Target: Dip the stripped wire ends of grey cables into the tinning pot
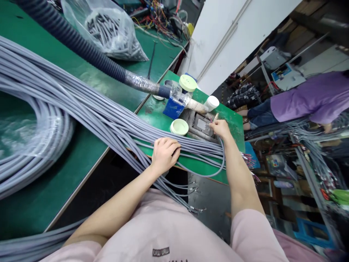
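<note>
A thick bundle of grey cables (109,112) runs across the green tables. My left hand (165,154) lies over the bundle with its fingers curled down onto the cables. Pinched in my right hand (220,128) is the stripped end of one grey cable (223,160), which loops down and back toward the bundle. Its thin bare wires point left, over or beside a square metal solder pot (201,123) with a silvery surface; whether they touch it I cannot tell. A pale green round tub (179,127) stands left of the pot.
A black ribbed hose (100,65) ends above the pot, beside a blue box (173,107). White (212,102) and yellow-lidded (188,83) containers stand behind. A plastic bag of grey pieces (111,32) lies at the back left. A person in purple (308,96) works at the right.
</note>
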A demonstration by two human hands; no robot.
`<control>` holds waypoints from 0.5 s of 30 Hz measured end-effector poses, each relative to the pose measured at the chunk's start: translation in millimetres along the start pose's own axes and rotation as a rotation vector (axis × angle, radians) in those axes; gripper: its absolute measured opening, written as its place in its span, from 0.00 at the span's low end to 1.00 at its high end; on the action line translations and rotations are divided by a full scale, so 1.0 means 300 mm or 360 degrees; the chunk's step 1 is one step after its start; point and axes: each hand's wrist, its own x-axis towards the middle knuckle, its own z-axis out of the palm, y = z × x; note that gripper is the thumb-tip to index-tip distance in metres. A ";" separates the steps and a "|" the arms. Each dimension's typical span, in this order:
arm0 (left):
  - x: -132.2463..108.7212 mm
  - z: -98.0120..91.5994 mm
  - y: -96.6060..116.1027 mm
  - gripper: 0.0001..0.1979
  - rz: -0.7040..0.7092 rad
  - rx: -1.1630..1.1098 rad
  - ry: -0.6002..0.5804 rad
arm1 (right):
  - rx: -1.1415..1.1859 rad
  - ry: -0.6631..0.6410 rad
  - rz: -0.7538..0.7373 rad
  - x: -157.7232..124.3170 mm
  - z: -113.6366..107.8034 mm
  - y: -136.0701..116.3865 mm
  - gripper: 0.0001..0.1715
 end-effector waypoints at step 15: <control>0.005 -0.004 0.004 0.05 0.0036 0.0028 0.0033 | -0.0076 -0.0043 0.0083 0.037 0.038 0.000 0.13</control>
